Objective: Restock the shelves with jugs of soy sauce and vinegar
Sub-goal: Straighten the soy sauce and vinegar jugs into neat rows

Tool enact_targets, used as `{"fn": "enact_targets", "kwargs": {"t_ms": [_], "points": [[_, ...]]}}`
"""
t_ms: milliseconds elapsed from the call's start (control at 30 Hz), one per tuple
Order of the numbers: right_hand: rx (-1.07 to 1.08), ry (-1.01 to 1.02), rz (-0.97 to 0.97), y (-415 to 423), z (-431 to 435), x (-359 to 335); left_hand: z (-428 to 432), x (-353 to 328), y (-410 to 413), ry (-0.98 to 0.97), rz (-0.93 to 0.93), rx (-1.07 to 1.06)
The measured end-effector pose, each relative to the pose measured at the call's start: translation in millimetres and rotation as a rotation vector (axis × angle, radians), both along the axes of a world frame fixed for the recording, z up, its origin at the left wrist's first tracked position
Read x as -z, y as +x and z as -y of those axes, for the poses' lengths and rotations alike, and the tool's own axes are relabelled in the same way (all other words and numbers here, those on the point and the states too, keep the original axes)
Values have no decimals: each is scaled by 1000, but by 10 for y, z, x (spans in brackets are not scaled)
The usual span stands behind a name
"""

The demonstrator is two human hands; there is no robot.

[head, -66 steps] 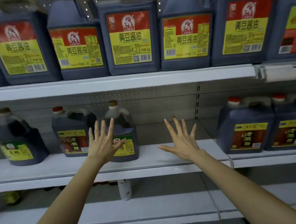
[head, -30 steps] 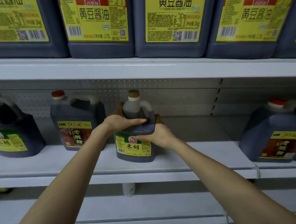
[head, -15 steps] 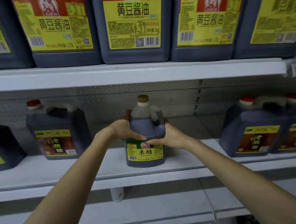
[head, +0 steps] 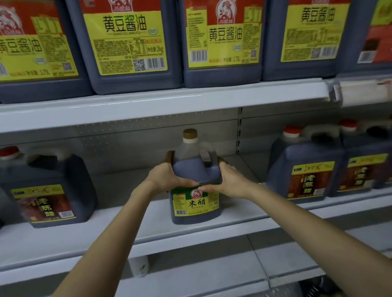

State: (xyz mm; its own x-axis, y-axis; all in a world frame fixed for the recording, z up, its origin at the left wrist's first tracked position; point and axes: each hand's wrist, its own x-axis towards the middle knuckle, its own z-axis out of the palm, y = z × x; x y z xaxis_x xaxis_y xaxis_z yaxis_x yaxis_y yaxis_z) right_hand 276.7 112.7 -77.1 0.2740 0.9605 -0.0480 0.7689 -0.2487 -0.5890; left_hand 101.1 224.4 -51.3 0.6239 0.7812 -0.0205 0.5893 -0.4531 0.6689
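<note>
Two hands [head: 167,178] grip one vinegar jug [head: 195,203]; perhaps five soy jugs [head: 126,37] above.

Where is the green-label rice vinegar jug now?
In the head view, the rice vinegar jug stands mid-frame on the middle shelf, gripped by the left hand and right hand, between the left red-capped jug and the right red-capped jug.

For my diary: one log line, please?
left hand: grips jug | right hand: grips jug | jug: upright on shelf

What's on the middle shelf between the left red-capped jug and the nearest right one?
Head view: the green-label jug, held by left hand and right hand; shelf bare either side.
</note>
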Motion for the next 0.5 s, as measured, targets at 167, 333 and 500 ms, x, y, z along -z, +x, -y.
{"fn": "enact_targets", "kwargs": {"t_ms": [167, 333, 500], "points": [[32, 91, 404, 204, 228, -93, 62, 7, 233, -1, -15, 17], [258, 113, 723, 582, 512, -291, 53, 33, 342, -59, -7, 38], [438, 3, 760, 1046, 673, -414, 79, 49, 421, -54, 27, 46]]}}
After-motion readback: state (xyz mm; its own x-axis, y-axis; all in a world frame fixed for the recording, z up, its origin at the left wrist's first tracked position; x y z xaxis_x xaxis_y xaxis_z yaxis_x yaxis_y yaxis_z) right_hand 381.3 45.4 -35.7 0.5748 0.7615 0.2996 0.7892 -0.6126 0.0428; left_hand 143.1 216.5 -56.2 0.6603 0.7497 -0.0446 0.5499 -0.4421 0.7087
